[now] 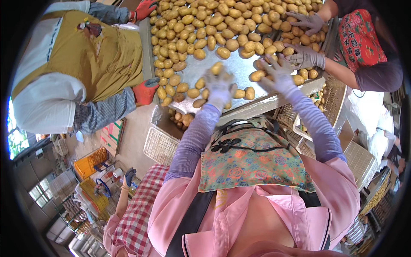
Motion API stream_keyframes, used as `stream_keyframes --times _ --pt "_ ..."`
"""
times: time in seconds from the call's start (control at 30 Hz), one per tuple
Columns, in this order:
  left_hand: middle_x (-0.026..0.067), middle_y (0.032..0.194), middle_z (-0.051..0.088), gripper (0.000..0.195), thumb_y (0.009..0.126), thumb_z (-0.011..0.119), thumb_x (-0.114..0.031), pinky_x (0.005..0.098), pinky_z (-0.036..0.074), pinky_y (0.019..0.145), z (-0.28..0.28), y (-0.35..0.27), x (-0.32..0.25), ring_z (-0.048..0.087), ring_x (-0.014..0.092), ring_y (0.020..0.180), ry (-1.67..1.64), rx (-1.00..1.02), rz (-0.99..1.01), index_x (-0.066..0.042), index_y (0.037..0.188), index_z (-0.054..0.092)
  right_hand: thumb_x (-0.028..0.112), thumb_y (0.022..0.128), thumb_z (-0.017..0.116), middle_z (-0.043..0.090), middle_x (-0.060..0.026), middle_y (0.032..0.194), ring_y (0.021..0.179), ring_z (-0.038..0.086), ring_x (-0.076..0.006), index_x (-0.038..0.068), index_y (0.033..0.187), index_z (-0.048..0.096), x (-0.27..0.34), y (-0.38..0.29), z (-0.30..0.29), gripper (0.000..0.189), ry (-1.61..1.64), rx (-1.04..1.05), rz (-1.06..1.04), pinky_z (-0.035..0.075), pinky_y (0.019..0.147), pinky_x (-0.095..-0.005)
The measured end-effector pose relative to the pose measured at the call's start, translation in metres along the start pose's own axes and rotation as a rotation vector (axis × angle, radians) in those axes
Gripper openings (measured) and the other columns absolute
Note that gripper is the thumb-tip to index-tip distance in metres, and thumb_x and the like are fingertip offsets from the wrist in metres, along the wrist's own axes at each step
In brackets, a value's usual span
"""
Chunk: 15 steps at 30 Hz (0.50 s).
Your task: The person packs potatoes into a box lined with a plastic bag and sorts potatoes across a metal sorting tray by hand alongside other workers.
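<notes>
Many potatoes (221, 21) cover the far part of a metal-topped sorting table (205, 66), with a few scattered near its front edge. Motion blurs my left hand (219, 86), in a pale glove, low over the near part of the table. A potato (216, 68) shows just beyond its fingertips; whether the fingers grip it is not plain. My right hand (277, 75), gloved too, has its fingers spread over potatoes near the right edge. One potato (257, 75) lies just left of that hand.
A co-worker's red gloves (144, 91) rest at the table's left edge. Another co-worker's gray-gloved hands (305, 56) are among potatoes at right, one close to my right hand. Below the front edge stand a white plastic basket (160, 146) and a wicker basket (335, 99).
</notes>
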<state>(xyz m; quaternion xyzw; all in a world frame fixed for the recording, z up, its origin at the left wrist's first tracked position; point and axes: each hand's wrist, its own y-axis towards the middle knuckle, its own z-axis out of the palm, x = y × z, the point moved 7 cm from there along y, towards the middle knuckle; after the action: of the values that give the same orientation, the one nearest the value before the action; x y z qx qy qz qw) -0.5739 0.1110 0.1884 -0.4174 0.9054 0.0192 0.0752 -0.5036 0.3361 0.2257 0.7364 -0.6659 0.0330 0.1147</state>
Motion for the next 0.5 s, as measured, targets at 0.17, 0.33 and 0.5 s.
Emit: stream_keyframes --times 0.17,0.33,0.5 --pt "0.0072 0.142 0.06 0.037 0.092 0.068 -0.035 0.0636 0.033 0.111 -0.001 -0.083 0.012 0.047 0.047 0.133 -0.274 -0.08 0.25 -0.018 0.124 0.072 0.067 0.079 0.07 0.033 -0.0162 0.165 0.143 0.038 -0.049 0.043 0.154 0.046 0.021 -0.007 0.02 0.082 -0.161 0.338 0.023 0.029 0.119 -0.0633" --pt "0.0101 0.123 0.066 0.036 0.092 0.066 -0.033 0.0508 0.044 0.099 -0.021 -0.128 0.104 0.059 0.033 0.112 -0.12 0.039 0.084 -0.011 0.121 0.069 0.07 0.076 0.072 0.036 -0.0249 0.161 0.145 0.038 -0.0448 0.041 0.153 0.048 0.096 0.018 0.046 0.086 0.001 0.445 -0.043 0.023 0.12 -0.0612" --pt "0.0121 0.113 0.066 0.032 0.093 0.063 -0.035 0.054 0.046 0.093 -0.06 -0.092 0.156 0.061 0.036 0.104 -0.088 -0.146 0.03 -0.013 0.116 0.068 0.066 0.076 0.072 0.041 -0.0195 0.159 0.146 0.039 -0.0418 0.034 0.153 0.048 0.187 0.037 0.092 0.087 0.125 0.47 -0.217 0.029 0.118 -0.0562"
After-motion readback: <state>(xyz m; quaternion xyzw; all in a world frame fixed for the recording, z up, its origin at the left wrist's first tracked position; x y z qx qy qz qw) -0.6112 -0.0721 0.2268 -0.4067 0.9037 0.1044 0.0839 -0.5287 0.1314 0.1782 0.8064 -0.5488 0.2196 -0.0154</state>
